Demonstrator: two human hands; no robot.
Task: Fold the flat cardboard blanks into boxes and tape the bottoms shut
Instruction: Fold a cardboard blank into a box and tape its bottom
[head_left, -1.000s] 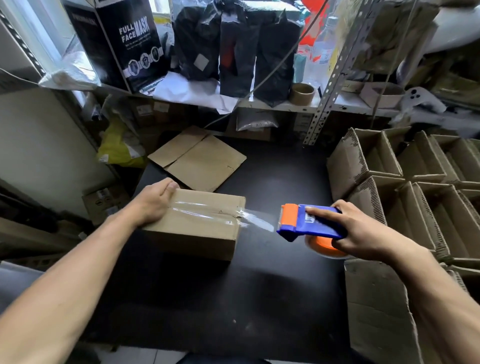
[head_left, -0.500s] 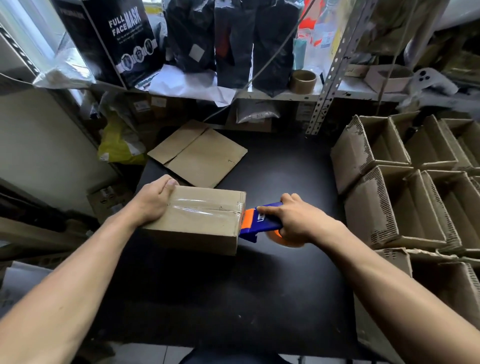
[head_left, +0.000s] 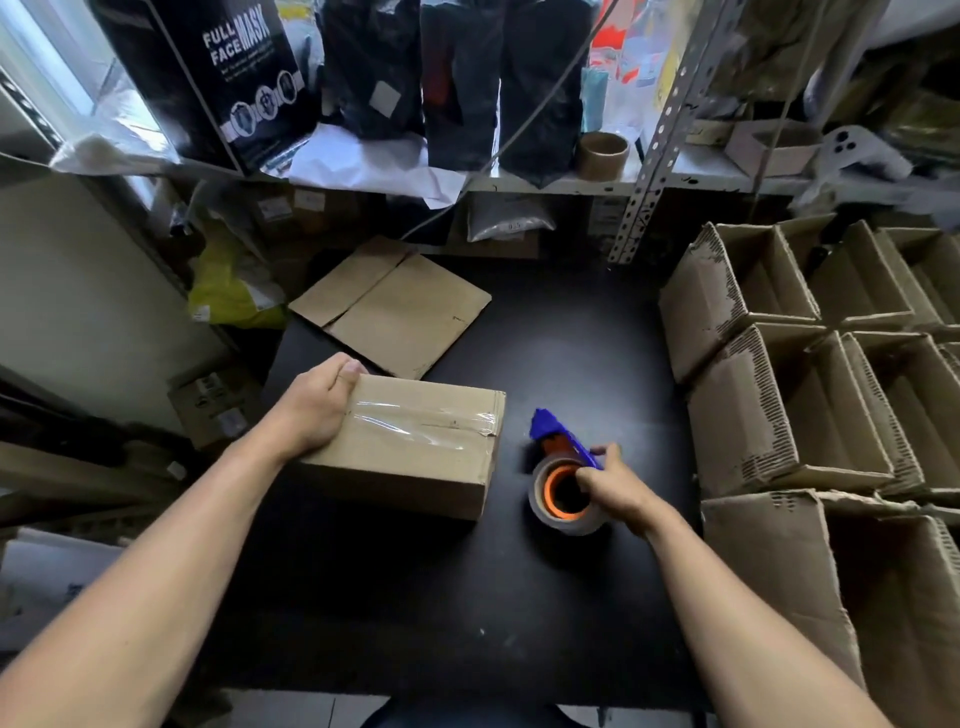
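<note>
A folded cardboard box (head_left: 415, 457) lies on the black table (head_left: 467, 597), a strip of clear tape along its top seam. My left hand (head_left: 317, 405) grips the box's far left corner. To the right of the box, a blue and orange tape dispenser (head_left: 563, 478) rests on the table on its side, clear of the box. My right hand (head_left: 613, 480) holds its handle from the right. A flat cardboard blank (head_left: 395, 306) lies at the table's far side.
Several open finished boxes (head_left: 810, 395) are stacked at the right edge of the table. A shelf (head_left: 519, 182) with black bags, a mask carton and a tape core (head_left: 602, 154) hangs over the far edge. A perforated metal post (head_left: 649, 171) stands at the back right.
My right hand ran the dispenser against the box's right end, cut the tape, then drew back and laid the dispenser on the table. My left hand stayed on the box.
</note>
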